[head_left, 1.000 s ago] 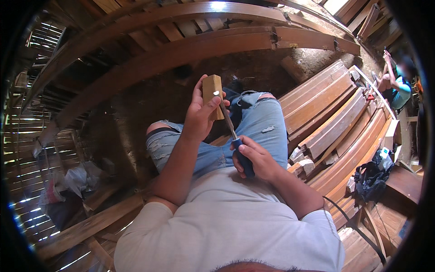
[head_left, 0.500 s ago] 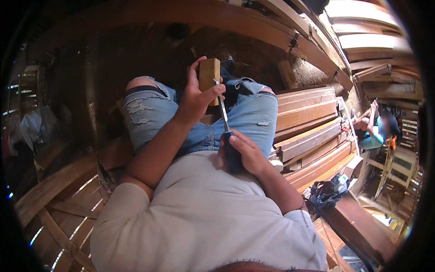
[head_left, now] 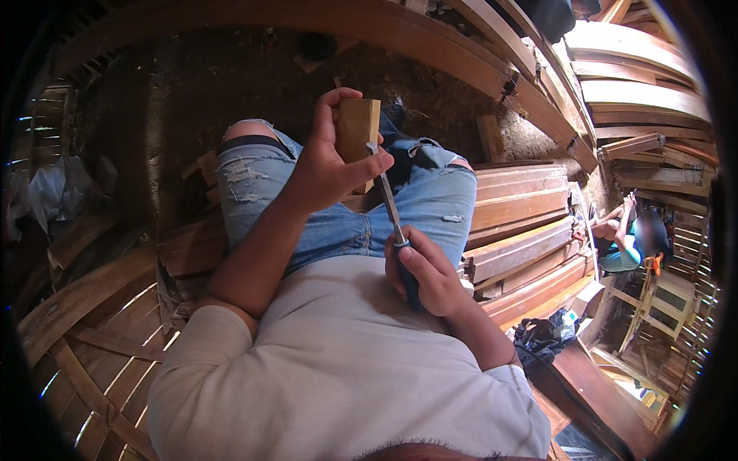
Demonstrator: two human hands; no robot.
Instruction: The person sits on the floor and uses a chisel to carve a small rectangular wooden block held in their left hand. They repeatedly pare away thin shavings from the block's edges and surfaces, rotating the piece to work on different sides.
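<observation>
Between my knees, my left hand (head_left: 332, 165) grips a small rectangular wooden block (head_left: 355, 127), its fingers round the far side and the thumb stretched across toward the blade. My right hand (head_left: 427, 269) is wrapped round the blue handle of a chisel (head_left: 390, 201), close to my belly. The chisel's metal shaft slants up and away to the left, passing by my left thumb. Its tip lies at the block's right-hand face; whether it bites into the wood I cannot tell. The lower part of the block is hidden behind my left hand.
Stacked wooden boards (head_left: 515, 223) lie to my right, with a dark bag (head_left: 542, 334) near them. A long beam (head_left: 307, 23) crosses in front of me. Farther right sits another person (head_left: 626, 238) near a wooden frame (head_left: 667, 303). A plastic bag (head_left: 61, 192) hangs at the left.
The view has shifted slightly. My right hand and the chisel handle sit a little farther right, so the chisel slants more. Both hands keep their holds.
</observation>
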